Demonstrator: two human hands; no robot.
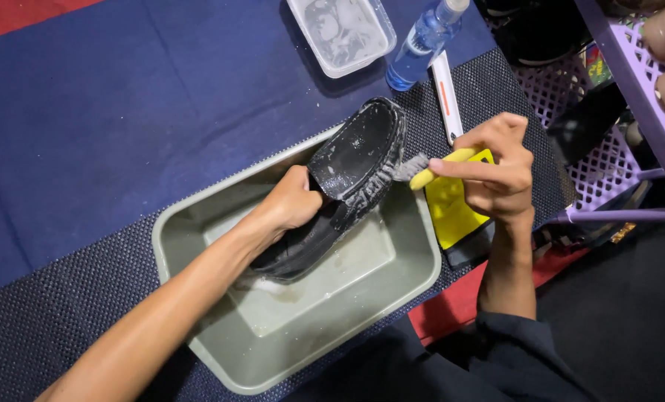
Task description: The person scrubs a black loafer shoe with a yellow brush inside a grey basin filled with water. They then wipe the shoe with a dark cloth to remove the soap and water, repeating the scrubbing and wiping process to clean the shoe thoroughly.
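1. Shoe (358, 160) – black loafer, wet and sudsy. We hold it w/ our left hand (291, 205), fingers tucked inside the opening, closed round the upper. Toe tilts up and away from that grip; heel end dips into the basin (198, 238) below the wrist.

2. Brush (421, 170) – yellow handle, grey bristles. Our right hand (496, 167) pinches the handle, thumb and fingers pressed together on it. Bristles sit just beyond the fingertips, touching the shoe's side edge nr the sole.

3. Basin – grey-green, rectangular, shallow; a little foamy water under the left forearm.

4. Yellow cloth (451, 208) – lies under the right hand, beside the basin's rim.

5. Spray bottle (421, 41) – blue liquid, lying beyond the right hand; white stick-like item (446, 97) next to it.

6. Clear tub (340, 33) – suds inside, beyond the shoe's toe.

7. Purple rack (630, 97) – outboard of the right hand.

Handling note, our judgement: short strokes along the stitched edge work best, w/ light pressure; left grip should brace firm against the push so the shoe doesn't twist. Keep the work over the basin so drips land inside, not on the mat (49, 313).
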